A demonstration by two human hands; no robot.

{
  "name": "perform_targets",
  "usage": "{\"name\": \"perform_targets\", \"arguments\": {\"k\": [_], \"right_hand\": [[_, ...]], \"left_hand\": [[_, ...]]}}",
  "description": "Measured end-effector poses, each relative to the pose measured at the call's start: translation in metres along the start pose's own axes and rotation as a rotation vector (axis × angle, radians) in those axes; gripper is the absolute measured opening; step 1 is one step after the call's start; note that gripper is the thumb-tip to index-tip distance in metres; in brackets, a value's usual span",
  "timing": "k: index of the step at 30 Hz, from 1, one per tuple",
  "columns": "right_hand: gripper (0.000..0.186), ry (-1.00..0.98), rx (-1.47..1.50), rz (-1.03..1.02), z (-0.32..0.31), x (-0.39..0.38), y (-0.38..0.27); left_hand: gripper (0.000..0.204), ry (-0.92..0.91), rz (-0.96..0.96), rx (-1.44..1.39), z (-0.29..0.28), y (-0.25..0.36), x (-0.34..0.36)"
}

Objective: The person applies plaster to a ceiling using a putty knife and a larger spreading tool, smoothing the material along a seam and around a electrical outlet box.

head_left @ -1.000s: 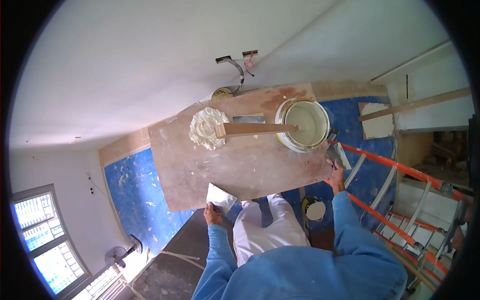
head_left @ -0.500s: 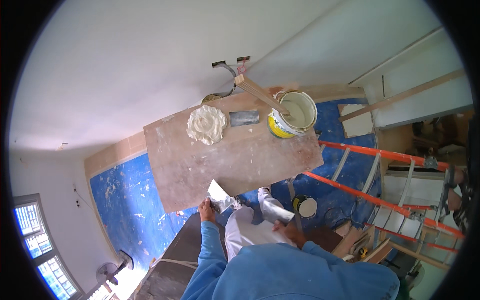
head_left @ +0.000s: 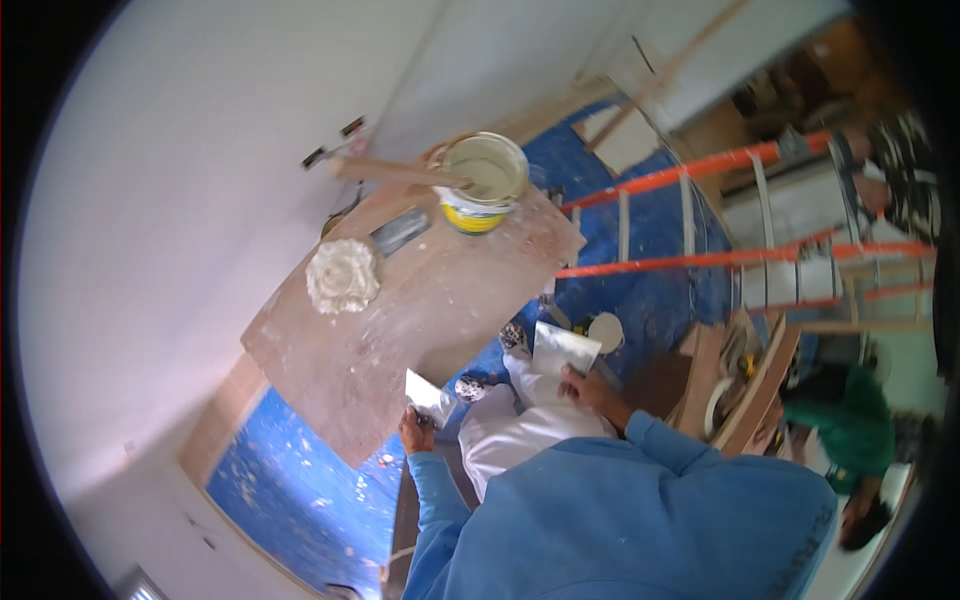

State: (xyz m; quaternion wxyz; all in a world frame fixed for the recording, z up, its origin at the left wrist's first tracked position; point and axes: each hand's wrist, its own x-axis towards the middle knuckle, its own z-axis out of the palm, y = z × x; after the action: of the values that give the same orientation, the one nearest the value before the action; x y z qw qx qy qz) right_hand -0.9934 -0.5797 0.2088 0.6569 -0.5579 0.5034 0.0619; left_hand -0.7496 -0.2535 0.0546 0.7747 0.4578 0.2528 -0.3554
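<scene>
My left hand (head_left: 415, 432) is closed on a putty knife (head_left: 430, 396), whose flat shiny blade points up beside the near edge of a board (head_left: 430, 310). My right hand (head_left: 592, 388) grips a second, wide putty knife (head_left: 563, 349) above my thigh, blade tilted away from me. Their handles are mostly hidden by my fingers. A mound of white putty (head_left: 343, 275) lies on the board, next to a loose metal plate (head_left: 400, 231). Farther right on it stands a bucket (head_left: 485, 170) of pale compound with a wooden stick (head_left: 400, 172) leaning out.
An orange ladder (head_left: 690, 262) stands to the right, with a person's legs (head_left: 890, 185) at its far end. Another person in green (head_left: 850, 425) is at lower right, near wooden planks (head_left: 758, 385). Blue sheeting (head_left: 300, 480) covers the floor. A pale round lid or tub (head_left: 605, 333) sits beyond my right hand.
My view has turned right, so the board and bucket appear farther left and rotated. The person in green has come into view. Both hands still hold their putty knives, the right one raised slightly.
</scene>
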Motion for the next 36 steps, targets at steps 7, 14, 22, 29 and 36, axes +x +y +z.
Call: {"name": "perform_targets", "arguments": {"k": [7, 14, 22, 29, 36], "right_hand": [[0.027, 0.241, 0.574, -0.193, -0.041, 0.048, -0.011], [0.028, 0.431, 0.833, -0.068, -0.064, 0.136, 0.020], [0.038, 0.327, 1.150, 0.017, -0.089, 0.211, 0.055], [0.038, 0.323, 1.573, -0.211, -0.123, 0.260, 0.011], [0.047, 0.119, 1.461, -0.185, -0.140, 0.283, -0.054]], "left_hand": [[0.039, -0.173, -0.222, 0.220, -0.005, 0.037, -0.015], [0.043, 0.075, -0.165, 0.257, 0.027, 0.011, -0.020], [0.034, 0.349, -0.161, 0.097, 0.056, 0.025, -0.026], [0.027, 0.479, -0.148, 0.102, 0.096, 0.012, -0.021], [0.036, 0.461, -0.143, 0.164, 0.105, -0.002, -0.003]]}}
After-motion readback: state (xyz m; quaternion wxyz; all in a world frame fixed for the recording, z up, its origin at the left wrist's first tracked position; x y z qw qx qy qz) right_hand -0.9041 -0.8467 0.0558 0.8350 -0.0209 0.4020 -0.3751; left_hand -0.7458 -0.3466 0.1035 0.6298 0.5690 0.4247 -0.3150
